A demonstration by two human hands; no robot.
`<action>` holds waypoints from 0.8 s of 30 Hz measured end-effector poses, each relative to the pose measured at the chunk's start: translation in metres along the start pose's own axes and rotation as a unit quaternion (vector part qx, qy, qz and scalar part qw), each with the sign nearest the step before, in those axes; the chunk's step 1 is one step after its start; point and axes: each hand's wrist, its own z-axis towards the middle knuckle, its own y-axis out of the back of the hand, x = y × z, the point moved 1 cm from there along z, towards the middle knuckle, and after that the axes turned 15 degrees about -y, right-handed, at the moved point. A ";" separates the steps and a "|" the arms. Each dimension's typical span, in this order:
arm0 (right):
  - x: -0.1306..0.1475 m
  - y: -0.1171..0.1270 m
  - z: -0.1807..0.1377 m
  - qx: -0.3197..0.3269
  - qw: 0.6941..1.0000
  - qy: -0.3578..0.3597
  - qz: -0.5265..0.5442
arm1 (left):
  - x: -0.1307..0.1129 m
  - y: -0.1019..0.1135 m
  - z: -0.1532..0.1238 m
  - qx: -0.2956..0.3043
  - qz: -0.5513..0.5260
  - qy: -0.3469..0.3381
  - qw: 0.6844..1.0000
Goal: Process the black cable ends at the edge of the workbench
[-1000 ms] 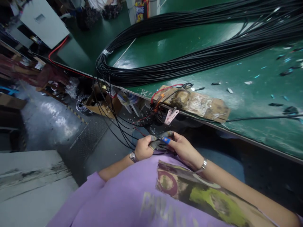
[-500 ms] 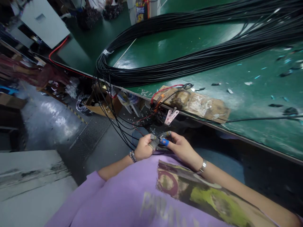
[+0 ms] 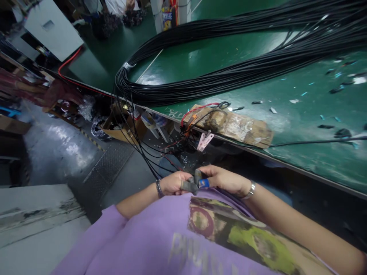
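Observation:
Both my hands meet close to my chest, just above my purple shirt. My left hand (image 3: 171, 183) is curled, its taped grey fingertips pinching thin black wires (image 3: 149, 162) that hang down from the bench edge. My right hand (image 3: 222, 179) is also curled, with grey and blue finger tape, gripping the same wire ends against the left fingers. What sits between the fingertips is too small to make out beyond the wires.
A thick bundle of black cables (image 3: 218, 76) loops across the green bench (image 3: 286, 114). A taped cardboard pad (image 3: 237, 126) with red and black leads and a pink clip (image 3: 205, 140) sit at the bench edge. Boxes and clutter (image 3: 120, 122) lie on the floor at left.
Both hands have drawn down and closer to my chest, still pinched together on the wires. The view has tilted slightly.

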 end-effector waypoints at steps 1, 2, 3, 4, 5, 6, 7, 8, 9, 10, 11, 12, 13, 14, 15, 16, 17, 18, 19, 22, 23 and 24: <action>0.001 0.000 0.000 -0.017 1.000 0.008 -0.021 | -0.001 0.000 -0.001 -0.014 0.031 -0.027 0.999; 0.002 0.000 0.000 -0.032 0.999 0.017 -0.037 | -0.003 -0.001 -0.002 -0.025 0.068 -0.061 0.996; 0.002 -0.001 0.000 -0.045 0.998 0.025 -0.048 | -0.005 -0.001 -0.004 -0.031 0.114 -0.101 0.988; 0.001 -0.002 0.001 -0.055 0.996 0.028 -0.057 | -0.008 -0.001 -0.006 -0.032 0.171 -0.142 0.974; 0.001 -0.003 0.002 -0.062 0.996 0.030 -0.065 | -0.010 -0.001 -0.008 -0.028 0.236 -0.181 0.954; 0.000 -0.004 0.003 -0.065 0.995 0.030 -0.071 | -0.013 0.000 -0.010 -0.022 0.304 -0.214 0.928; -0.002 -0.005 0.004 -0.070 0.995 0.032 -0.070 | -0.016 0.001 -0.011 -0.016 0.366 -0.239 0.899; -0.003 -0.006 0.005 -0.078 0.995 0.036 -0.057 | -0.019 0.003 -0.013 -0.013 0.417 -0.256 0.872; -0.005 -0.007 0.006 -0.089 0.995 0.038 -0.034 | -0.022 0.004 -0.014 -0.014 0.454 -0.269 0.849; -0.006 -0.007 0.006 -0.103 0.994 0.038 -0.003 | -0.025 0.006 -0.015 -0.018 0.482 -0.280 0.830; -0.008 -0.007 0.006 -0.116 0.992 0.034 0.030 | -0.027 0.008 -0.015 -0.023 0.504 -0.291 0.813; -0.010 -0.006 0.005 -0.126 0.990 0.027 0.059 | -0.029 0.010 -0.015 -0.028 0.522 -0.302 0.797; -0.011 -0.005 0.004 -0.131 0.988 0.018 0.078 | -0.030 0.012 -0.015 -0.031 0.538 -0.314 0.782; -0.012 -0.005 0.003 -0.131 0.988 0.008 0.084 | -0.031 0.013 -0.015 -0.030 0.553 -0.323 0.767; -0.011 -0.004 0.001 -0.126 0.989 0.000 0.080 | -0.031 0.015 -0.015 -0.028 0.567 -0.329 0.755; -0.010 -0.004 -0.002 -0.121 0.990 -0.006 0.067 | -0.031 0.015 -0.014 -0.023 0.580 -0.330 0.745; -0.008 -0.004 -0.004 -0.116 0.992 -0.010 0.046 | -0.031 0.016 -0.014 -0.018 0.591 -0.327 0.738; -0.006 -0.004 -0.006 -0.113 0.993 -0.010 0.021 | -0.031 0.016 -0.013 -0.014 0.599 -0.322 0.733; -0.003 -0.005 -0.007 -0.112 0.994 -0.003 -0.006 | -0.031 0.016 -0.013 -0.012 0.604 -0.319 0.730; 0.003 -0.009 -0.005 -0.129 0.989 0.039 -0.061 | -0.030 0.014 -0.011 -0.008 0.604 -0.322 0.729; 0.003 -0.010 -0.002 -0.137 0.987 0.047 -0.067 | -0.029 0.013 -0.011 -0.008 0.601 -0.326 0.730; 0.003 -0.012 0.001 -0.146 0.986 0.048 -0.066 | -0.029 0.012 -0.011 -0.007 0.599 -0.329 0.730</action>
